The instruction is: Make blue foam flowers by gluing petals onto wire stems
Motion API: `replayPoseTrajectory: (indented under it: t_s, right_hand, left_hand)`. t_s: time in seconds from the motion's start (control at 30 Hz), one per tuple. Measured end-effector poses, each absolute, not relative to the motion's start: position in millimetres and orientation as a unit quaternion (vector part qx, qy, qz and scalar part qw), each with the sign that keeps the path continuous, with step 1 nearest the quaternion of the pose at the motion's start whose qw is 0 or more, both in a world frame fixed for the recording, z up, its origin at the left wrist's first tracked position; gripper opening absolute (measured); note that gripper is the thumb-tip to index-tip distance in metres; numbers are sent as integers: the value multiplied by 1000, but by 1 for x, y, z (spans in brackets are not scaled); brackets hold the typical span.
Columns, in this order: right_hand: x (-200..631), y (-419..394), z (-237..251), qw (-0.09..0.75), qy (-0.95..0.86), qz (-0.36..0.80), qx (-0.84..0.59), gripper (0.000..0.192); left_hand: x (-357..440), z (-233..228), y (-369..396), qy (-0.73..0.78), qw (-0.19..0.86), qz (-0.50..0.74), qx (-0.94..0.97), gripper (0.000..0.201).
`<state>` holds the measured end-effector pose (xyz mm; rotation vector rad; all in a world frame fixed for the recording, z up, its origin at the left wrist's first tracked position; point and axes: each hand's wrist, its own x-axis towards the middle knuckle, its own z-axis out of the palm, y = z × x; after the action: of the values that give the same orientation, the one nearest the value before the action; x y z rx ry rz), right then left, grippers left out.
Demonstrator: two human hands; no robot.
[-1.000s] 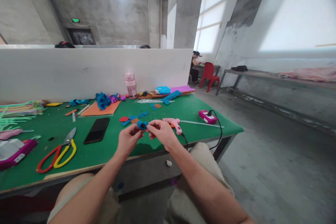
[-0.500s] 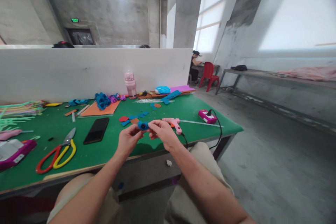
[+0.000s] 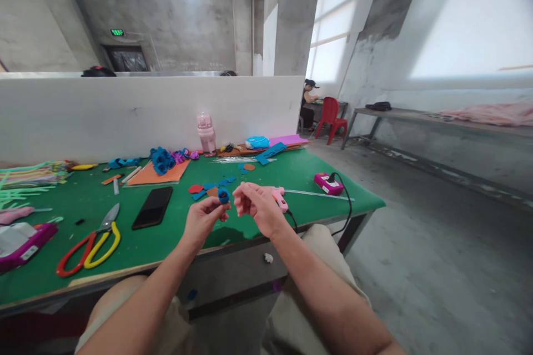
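Observation:
My left hand [image 3: 205, 220] pinches a small rolled blue felt flower [image 3: 224, 195] between thumb and fingers, its dark centre turned toward me. Just to the right, my right hand [image 3: 259, 208] is apart from the flower, its fingers loosely bent and nothing visible in them. Partly behind that hand lies a pink hot glue gun [image 3: 280, 197] with a clear glue stick [image 3: 316, 194] near it. Beyond the hands, blue felt pieces [image 3: 211, 186], a red piece [image 3: 195, 189] and brown pieces [image 3: 212, 192] are scattered on the green tabletop [image 3: 250, 227].
Left of my hands lie a black phone [image 3: 152, 208] and scissors [image 3: 100, 238] with red and yellow handles. Finished blue flowers [image 3: 162, 161] rest on orange felt [image 3: 158, 173]. A pink bottle [image 3: 206, 134] stands by the white partition [image 3: 145, 111]. A magenta power box [image 3: 328, 183] sits at right.
My right hand has let go of the blue flower and moved slightly away from it. My left hand keeps hold, and the flower is now turned more upright.

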<state>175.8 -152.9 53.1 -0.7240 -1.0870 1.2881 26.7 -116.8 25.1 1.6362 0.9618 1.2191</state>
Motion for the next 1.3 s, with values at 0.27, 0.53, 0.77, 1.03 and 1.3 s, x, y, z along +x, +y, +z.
replayPoseTrajectory:
  t_s: [0.27, 0.53, 0.77, 1.03, 1.3]
  right_hand:
    - [185, -145, 48, 627, -515, 461, -359, 20]
    - [178, -164, 56, 607, -659, 204, -394, 16]
    - [178, -165, 57, 566, -706, 52, -422, 9]
    - [190, -166, 63, 496, -775, 60, -387, 10]
    - [206, -168, 72, 457, -819, 74, -339, 12]
  left_hand:
    - [19, 28, -119, 302, 541, 480, 621, 14]
    - [18, 28, -122, 271, 566, 449, 636, 18]
    - [21, 28, -124, 280, 585, 416, 637, 20]
    - [20, 26, -123, 267, 607, 385, 641, 19]
    - [21, 35, -127, 294, 540, 359, 703, 21]
